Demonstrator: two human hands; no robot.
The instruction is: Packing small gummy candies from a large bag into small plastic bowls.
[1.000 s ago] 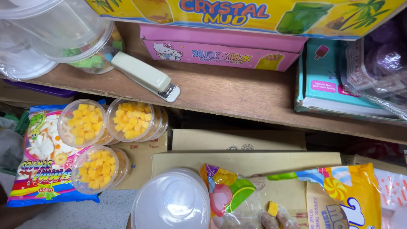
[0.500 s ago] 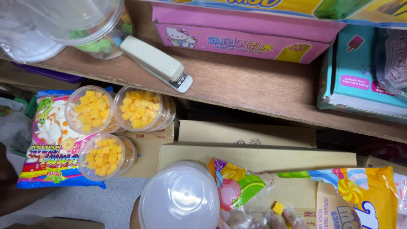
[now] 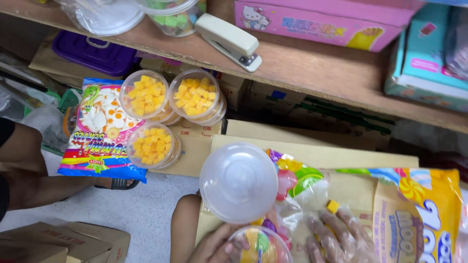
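Observation:
My left hand (image 3: 214,247) grips a small clear cup (image 3: 259,245) with colourful candies in it, at the bottom edge of the view. My right hand (image 3: 336,234), in a thin clear plastic glove, pinches a yellow candy cube (image 3: 333,206) at its fingertips, over an open clear candy bag (image 3: 297,187). A stack of clear domed cups (image 3: 238,182) stands just above the left hand. Three lidded cups of yellow cubes (image 3: 152,144) (image 3: 144,94) (image 3: 196,94) lie further left on cardboard.
A colourful candy bag (image 3: 100,131) lies beside the filled cups, a yellow one (image 3: 424,219) at the right. The wooden shelf (image 3: 312,68) above carries a white stapler (image 3: 229,39), pink box (image 3: 326,22), teal box (image 3: 429,58) and clear tubs. A person's leg (image 3: 29,165) is at the left.
The view has tilted down and drawn closer. Both hands have come further into the frame, and the left hand's cup of colourful candies now shows. The right hand still has the yellow cube.

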